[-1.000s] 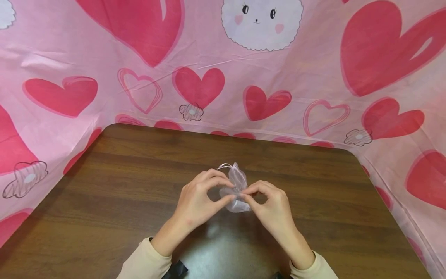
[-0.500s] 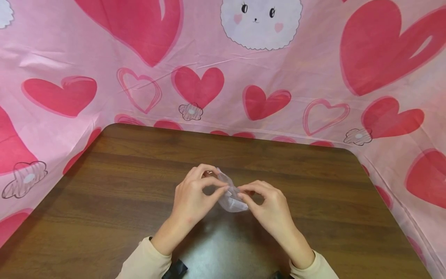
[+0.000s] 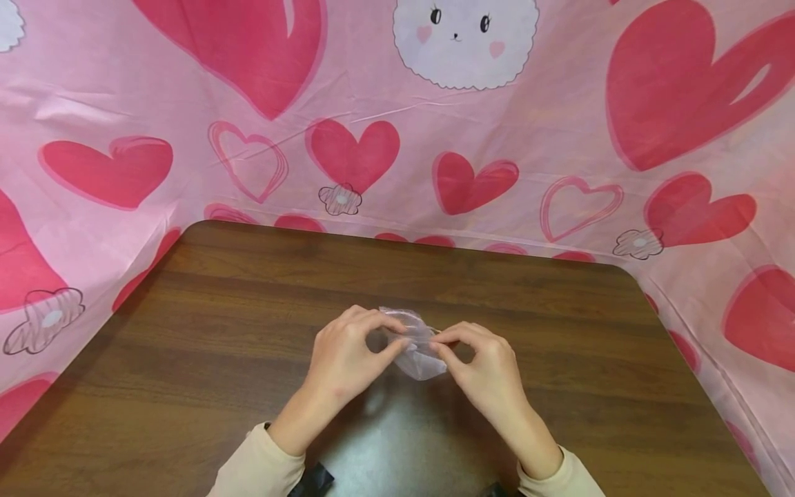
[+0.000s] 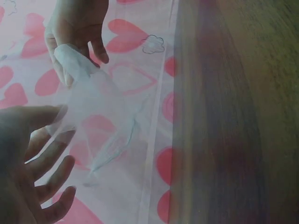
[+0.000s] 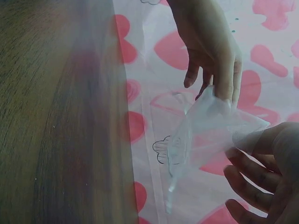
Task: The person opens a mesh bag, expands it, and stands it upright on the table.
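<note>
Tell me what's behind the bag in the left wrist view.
Through the sheer bag, the heart-print cloth behind it shows hazily. The bag's upper end covers part of the right hand, so that part can't be made out.

Pink cloth [image 3: 385, 103] rises behind and beside the brown tabletop [image 3: 248, 331] — printed with red hearts [image 3: 357, 153], sketched flowers [image 3: 340, 199] and a white cartoon puff [image 3: 466, 59]. The tabletop's far corners are rounded — a pale glare [image 3: 400, 449] lies nearer.
</note>
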`<action>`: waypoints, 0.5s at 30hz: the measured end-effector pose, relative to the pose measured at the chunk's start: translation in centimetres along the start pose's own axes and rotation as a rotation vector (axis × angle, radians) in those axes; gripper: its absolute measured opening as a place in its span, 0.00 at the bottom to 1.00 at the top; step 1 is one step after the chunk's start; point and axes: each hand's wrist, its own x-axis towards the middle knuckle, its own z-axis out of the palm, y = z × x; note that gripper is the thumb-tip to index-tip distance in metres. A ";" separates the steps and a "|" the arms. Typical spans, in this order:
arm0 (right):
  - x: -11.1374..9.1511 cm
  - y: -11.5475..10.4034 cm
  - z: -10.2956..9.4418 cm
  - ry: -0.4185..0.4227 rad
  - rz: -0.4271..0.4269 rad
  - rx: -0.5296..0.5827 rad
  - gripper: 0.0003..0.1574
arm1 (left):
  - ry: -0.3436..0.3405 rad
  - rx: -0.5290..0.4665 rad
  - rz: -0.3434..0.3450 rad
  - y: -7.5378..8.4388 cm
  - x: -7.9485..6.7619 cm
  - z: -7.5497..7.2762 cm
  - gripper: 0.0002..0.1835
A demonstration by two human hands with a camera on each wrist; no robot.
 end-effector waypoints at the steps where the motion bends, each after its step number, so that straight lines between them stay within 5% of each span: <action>1: 0.0 0.0 0.0 0.004 0.006 0.002 0.14 | -0.012 -0.003 0.008 0.0 -0.1 0.1 0.11; 10: -0.2 -0.3 0.0 -0.010 -0.004 0.040 0.14 | -0.070 0.002 0.094 0.4 -0.4 0.3 0.09; 15: -0.1 -0.3 -0.1 -0.046 -0.001 0.084 0.12 | -0.045 0.021 0.067 0.5 -0.3 0.1 0.05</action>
